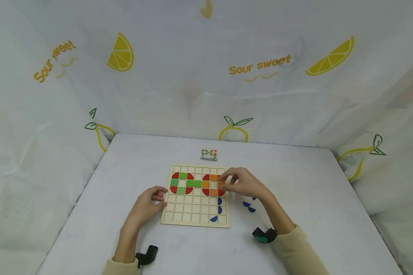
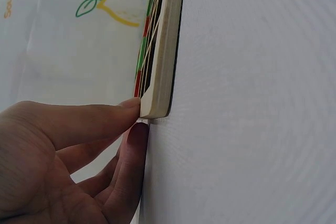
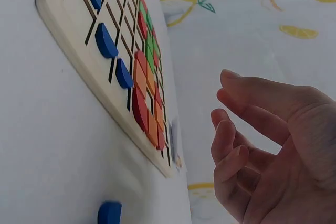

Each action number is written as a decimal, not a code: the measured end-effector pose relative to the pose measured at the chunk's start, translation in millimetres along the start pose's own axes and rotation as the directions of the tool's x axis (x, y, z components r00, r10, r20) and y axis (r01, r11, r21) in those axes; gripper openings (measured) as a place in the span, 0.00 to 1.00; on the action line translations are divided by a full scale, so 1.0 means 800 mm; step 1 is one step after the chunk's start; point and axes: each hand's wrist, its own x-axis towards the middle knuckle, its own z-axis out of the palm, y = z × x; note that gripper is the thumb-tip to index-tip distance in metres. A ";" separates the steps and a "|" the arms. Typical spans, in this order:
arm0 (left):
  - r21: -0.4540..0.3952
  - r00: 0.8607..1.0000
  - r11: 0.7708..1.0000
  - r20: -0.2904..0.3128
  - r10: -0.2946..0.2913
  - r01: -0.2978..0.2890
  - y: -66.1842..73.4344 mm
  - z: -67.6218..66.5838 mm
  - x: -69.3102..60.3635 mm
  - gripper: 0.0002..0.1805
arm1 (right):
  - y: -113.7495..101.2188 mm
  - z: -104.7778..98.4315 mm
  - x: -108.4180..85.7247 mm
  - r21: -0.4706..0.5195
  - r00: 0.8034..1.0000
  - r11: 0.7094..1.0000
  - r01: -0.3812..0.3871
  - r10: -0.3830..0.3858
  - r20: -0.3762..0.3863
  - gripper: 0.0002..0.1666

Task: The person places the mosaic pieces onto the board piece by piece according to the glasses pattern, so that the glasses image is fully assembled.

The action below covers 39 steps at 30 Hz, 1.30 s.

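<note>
A wooden grid board (image 1: 192, 209) lies on the table, bearing red, green and orange pieces in two ring shapes linked by a green square (image 1: 197, 183). Three blue half-round pieces (image 3: 106, 40) sit along its right side. My left hand (image 1: 146, 204) rests at the board's left edge; in the left wrist view the thumb tip (image 2: 130, 103) touches that edge. Over the right-hand ring hovers my right hand (image 1: 243, 183), thumb and fingers loosely bent. The right wrist view shows nothing between its fingertips, apart from the board.
Loose blue half-round pieces (image 1: 251, 209) lie on the table right of the board. Behind the board is a small pattern card (image 1: 209, 153) showing a similar design. Black wrist devices (image 1: 147, 256) sit at both cuffs. A lemon-printed cloth (image 1: 179, 88) hangs around the table.
</note>
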 end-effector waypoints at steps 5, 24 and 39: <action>-0.001 1.000 1.000 0.005 -0.001 0.001 0.000 0.000 0.000 0.22 | 0.027 -0.024 -0.028 0.008 0.997 0.997 -0.082 0.082 0.009 0.18; 0.011 1.000 1.000 0.001 -0.005 0.005 0.000 0.001 0.000 0.22 | 0.112 -0.067 -0.087 0.059 0.992 0.995 -0.083 0.077 0.103 0.15; 0.011 1.000 1.000 0.012 -0.010 0.010 0.003 -0.001 0.000 0.22 | 0.130 -0.060 -0.084 0.039 0.992 0.997 -0.067 0.063 0.106 0.12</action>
